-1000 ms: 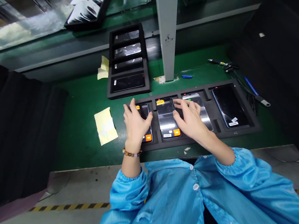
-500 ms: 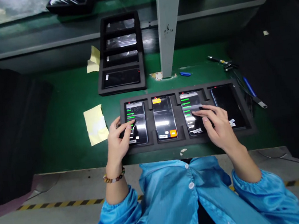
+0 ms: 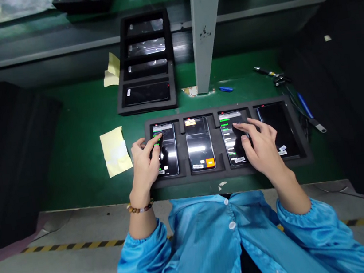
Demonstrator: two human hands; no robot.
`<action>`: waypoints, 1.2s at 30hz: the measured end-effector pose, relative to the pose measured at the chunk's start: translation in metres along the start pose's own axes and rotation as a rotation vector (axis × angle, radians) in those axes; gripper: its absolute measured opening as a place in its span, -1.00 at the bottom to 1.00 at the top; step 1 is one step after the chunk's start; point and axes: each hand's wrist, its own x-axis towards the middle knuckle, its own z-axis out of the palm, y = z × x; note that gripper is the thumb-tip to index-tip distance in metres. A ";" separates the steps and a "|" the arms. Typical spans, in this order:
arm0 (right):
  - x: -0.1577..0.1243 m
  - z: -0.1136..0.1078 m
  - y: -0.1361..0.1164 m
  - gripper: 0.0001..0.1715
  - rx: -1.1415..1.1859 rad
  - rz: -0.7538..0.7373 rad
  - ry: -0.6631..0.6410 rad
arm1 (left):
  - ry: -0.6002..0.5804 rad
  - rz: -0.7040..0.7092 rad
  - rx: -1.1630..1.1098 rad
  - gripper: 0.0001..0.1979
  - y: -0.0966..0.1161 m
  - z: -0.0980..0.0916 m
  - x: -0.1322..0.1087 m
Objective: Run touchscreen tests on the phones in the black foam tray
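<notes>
A black foam tray [image 3: 187, 179] lies along the table's front edge with smartphones in its slots. My left hand [image 3: 145, 161] is open over the leftmost smartphone [image 3: 171, 153], its index fingertip at the upper part of the lit screen with green lines. Over the third smartphone [image 3: 233, 145], which also shows green lines, my right hand [image 3: 261, 144] is open, index finger stretched to the screen. Between them sits a second smartphone [image 3: 199, 141] with an orange patch at its lower corner. The rightmost smartphone [image 3: 277, 126] has a dark screen and is partly behind my right hand.
Another foam tray [image 3: 174, 103] with dark smartphones stands farther back, beside a grey post [image 3: 203, 39]. Yellow paper [image 3: 114, 147] lies at left. A blue cap [image 3: 226, 89], a pen [image 3: 264, 71] and a blue-handled tool [image 3: 305, 106] lie at right. Dark curtains hang on both sides.
Both index fingers have moved up their screens, away from me. The green lines on the left and third smartphones have changed, and the second one's top patch looks paler.
</notes>
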 end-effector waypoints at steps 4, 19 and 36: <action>0.003 0.002 -0.001 -0.49 -0.005 0.009 0.004 | 0.006 -0.003 0.003 -0.53 0.001 0.001 0.000; -0.025 -0.016 0.007 -0.51 0.153 -0.091 0.002 | 0.164 0.236 -0.042 -0.64 0.006 -0.007 -0.008; -0.022 -0.011 0.007 -0.47 0.085 -0.048 -0.027 | -0.185 0.508 0.171 -0.60 0.053 0.013 -0.008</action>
